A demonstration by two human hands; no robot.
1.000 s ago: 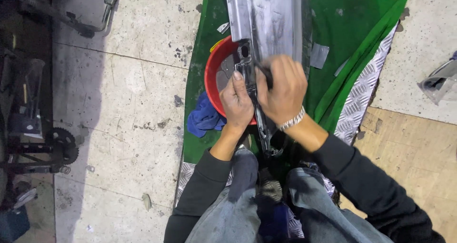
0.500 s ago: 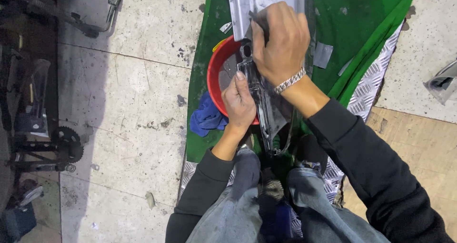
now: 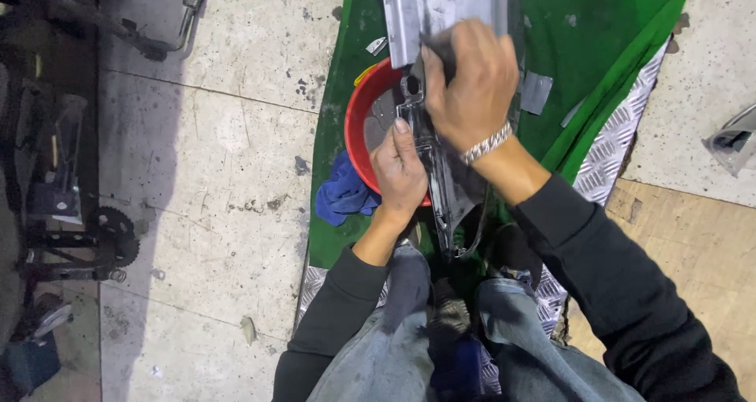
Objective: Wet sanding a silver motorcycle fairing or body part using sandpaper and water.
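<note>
I sit on the floor over a long black metal part (image 3: 438, 180) that runs from my lap up past a red bowl (image 3: 361, 126). My left hand (image 3: 399, 172) grips the left side of this part, just over the bowl's rim. My right hand (image 3: 470, 83), with a metal bracelet on the wrist, is closed around a small dark object pressed on the part's upper end; what it is stays hidden under the fingers. A grey sheet-metal panel (image 3: 449, 4) lies just beyond the right hand on a green mat (image 3: 598, 48).
A blue rag (image 3: 341, 194) lies left of the bowl. Chequered metal plate (image 3: 610, 146) edges the mat at the right. Dark machine parts with a sprocket (image 3: 116, 233) stand at the far left, and a kick lever (image 3: 185, 12) lies at top left on the concrete floor.
My right hand has slid up along the black part, away from me, from beside the left hand to the part's far end. The left hand stayed in place.
</note>
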